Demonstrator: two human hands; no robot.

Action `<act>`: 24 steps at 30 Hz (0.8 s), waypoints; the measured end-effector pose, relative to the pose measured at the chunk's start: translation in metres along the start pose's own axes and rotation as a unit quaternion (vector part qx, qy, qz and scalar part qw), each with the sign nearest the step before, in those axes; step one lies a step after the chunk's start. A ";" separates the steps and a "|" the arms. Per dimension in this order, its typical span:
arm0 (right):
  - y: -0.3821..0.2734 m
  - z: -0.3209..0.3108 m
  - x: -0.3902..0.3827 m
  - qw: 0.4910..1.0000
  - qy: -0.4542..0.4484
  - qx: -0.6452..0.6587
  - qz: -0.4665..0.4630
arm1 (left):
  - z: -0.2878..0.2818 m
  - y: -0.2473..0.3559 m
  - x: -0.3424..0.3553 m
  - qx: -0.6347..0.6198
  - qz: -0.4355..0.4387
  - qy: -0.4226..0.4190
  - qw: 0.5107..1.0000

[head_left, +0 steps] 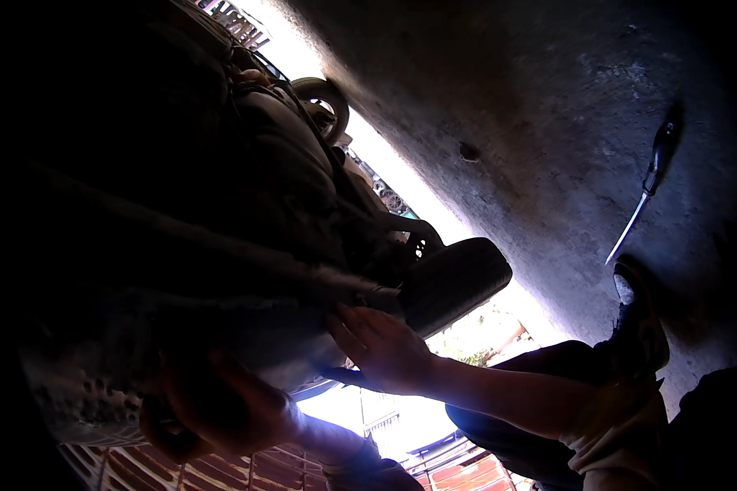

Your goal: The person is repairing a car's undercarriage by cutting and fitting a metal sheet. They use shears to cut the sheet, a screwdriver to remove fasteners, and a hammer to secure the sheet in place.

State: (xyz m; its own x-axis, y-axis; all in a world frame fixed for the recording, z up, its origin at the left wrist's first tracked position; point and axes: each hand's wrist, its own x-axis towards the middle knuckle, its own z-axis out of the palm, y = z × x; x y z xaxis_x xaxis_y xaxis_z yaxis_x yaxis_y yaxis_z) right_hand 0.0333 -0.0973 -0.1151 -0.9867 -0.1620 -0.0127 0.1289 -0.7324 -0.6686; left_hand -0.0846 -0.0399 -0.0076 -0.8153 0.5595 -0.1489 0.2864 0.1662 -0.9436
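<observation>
The underside of a vehicle fills the left of the view, mostly in deep shadow. My right hand lies with its fingers stretched against a smooth metal panel, close to a tyre. Just below that hand juts a dark pointed shape whose kind I cannot tell. Lower left, my left hand is curled at the panel's lower part, beside a patch with small dark holes. Its fingers are bent round; shadow hides what lies within them. A screwdriver with dark handle and bright shaft lies apart from both hands.
The screwdriver rests on a rough grey floor near a shoe. Another wheel stands farther off, along a strip of glaring daylight. Reddish brickwork or tiling shows along the lower edge.
</observation>
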 end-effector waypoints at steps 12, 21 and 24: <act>-0.005 -0.005 0.007 0.995 -0.087 0.051 0.000 | -0.007 0.001 0.005 0.086 0.046 -0.034 0.995; -0.021 -0.011 0.020 0.992 -0.089 0.057 0.070 | 0.002 -0.003 0.000 0.044 -0.003 -0.004 0.999; -0.030 -0.013 0.019 0.990 -0.097 0.066 0.079 | -0.003 -0.004 -0.003 0.023 -0.010 0.012 1.000</act>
State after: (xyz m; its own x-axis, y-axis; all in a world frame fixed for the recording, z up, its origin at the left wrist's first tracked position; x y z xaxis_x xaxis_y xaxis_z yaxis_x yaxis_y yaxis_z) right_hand 0.0097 -0.0695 -0.1044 -0.9172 -0.3960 0.0428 0.3040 -0.7654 -0.5672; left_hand -0.0820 -0.0392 -0.0023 -0.8081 0.5762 -0.1222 0.2460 0.1415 -0.9589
